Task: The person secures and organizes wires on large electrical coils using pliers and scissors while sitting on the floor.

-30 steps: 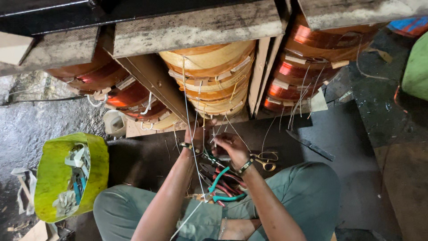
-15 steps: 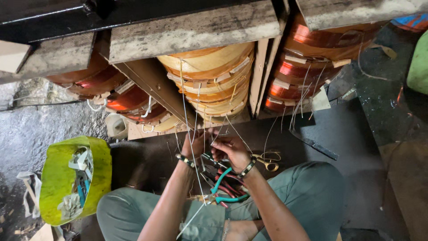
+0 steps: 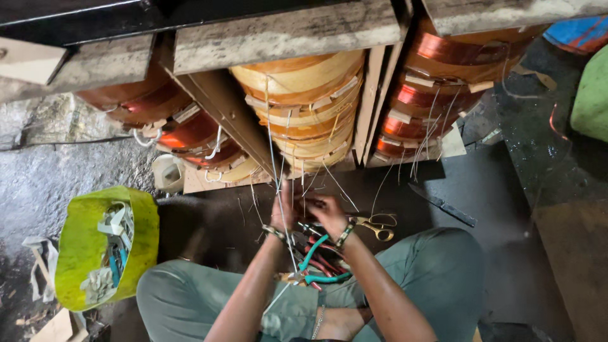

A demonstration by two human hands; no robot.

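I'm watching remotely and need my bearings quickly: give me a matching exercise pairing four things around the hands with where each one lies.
Things:
1. green bag
2. scissors
3. teal-handled pliers
4. dark knife

Places:
A. on the lap, below the wrists
B. on the floor at far left
C. just right of the right hand
D. on the dark mat, further right, beneath the copper coils

Pairs: 1-B, 2-C, 3-A, 4-D

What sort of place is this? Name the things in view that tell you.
Probably a workshop for winding or repairing electrical transformers. Large copper coils with thin wire leads sit in a frame, both hands work at those leads, and pliers and scissors lie on the dark floor.
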